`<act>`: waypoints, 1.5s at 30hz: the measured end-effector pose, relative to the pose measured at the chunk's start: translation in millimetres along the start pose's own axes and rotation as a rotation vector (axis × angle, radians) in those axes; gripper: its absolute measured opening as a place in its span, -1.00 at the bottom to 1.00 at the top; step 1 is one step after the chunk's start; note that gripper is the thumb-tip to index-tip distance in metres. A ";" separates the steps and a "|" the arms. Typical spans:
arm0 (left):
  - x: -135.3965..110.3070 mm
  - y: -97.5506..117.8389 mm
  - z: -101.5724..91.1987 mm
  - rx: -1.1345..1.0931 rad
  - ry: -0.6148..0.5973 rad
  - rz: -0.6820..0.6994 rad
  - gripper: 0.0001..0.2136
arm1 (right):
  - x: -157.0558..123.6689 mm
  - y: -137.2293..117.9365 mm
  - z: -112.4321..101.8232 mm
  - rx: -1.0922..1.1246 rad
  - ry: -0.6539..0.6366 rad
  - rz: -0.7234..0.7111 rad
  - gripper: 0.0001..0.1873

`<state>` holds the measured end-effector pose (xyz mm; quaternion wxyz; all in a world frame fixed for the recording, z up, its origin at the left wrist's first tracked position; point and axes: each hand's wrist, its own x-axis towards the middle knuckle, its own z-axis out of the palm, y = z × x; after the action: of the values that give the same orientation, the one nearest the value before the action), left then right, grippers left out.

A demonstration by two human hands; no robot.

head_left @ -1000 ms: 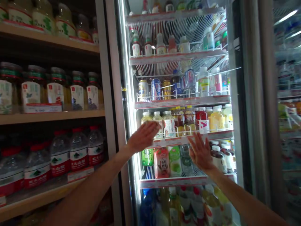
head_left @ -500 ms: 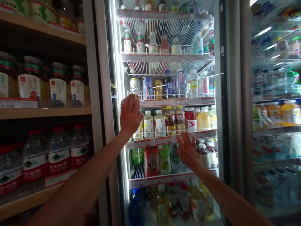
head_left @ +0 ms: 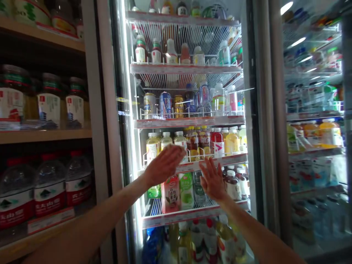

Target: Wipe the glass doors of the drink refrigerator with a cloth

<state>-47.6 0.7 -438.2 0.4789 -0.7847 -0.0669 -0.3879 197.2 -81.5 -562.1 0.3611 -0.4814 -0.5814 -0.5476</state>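
Left hand: the left hand (head_left: 165, 163) is open and flat, fingers together and pointing right, holding nothing. It lies across the door (head_left: 125, 106), in front of the shelf edge (head_left: 231, 159).
Right hand: the right hand (head_left: 212, 179) is open too, fingers spread and pointing up, palm to the same glass, gripping nothing. It sits just right of the left hand and a little lower.
Contact: both palms look pressed to the glass, though I cannot tell for sure that they touch it.
Change: half a second ago the left hand was higher, up by the shelf of cans (head_left: 165, 104), fingers pointing up. It is now down again and turned sideways, close to where it was a second ago. The right hand has hardly shifted.
Meaning: the left hand seems to be sweeping up and down over the glass while the right stays planted. The door looks shut, and nothing has been taken from behind it.
Behind the glass: pale bottles (head_left: 167, 141) stand just above the left hand, with a red bottle (head_left: 171, 189) and a green bottle (head_left: 186, 185) just below it.
Around: left of the door are open shelves with water bottles (head_left: 49, 183) and jars (head_left: 49, 106). To the right is a second cooler (head_left: 313, 110).
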 end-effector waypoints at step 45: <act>-38.3 -7.3 2.6 0.079 0.137 -0.411 -0.35 | 85.1 36.4 -5.3 -0.083 0.071 0.001 -0.42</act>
<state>-76.1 16.9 -459.5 0.4234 -0.7071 -0.2079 -0.5268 207.9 -75.0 -470.2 0.3614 -0.4764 -0.5447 -0.5880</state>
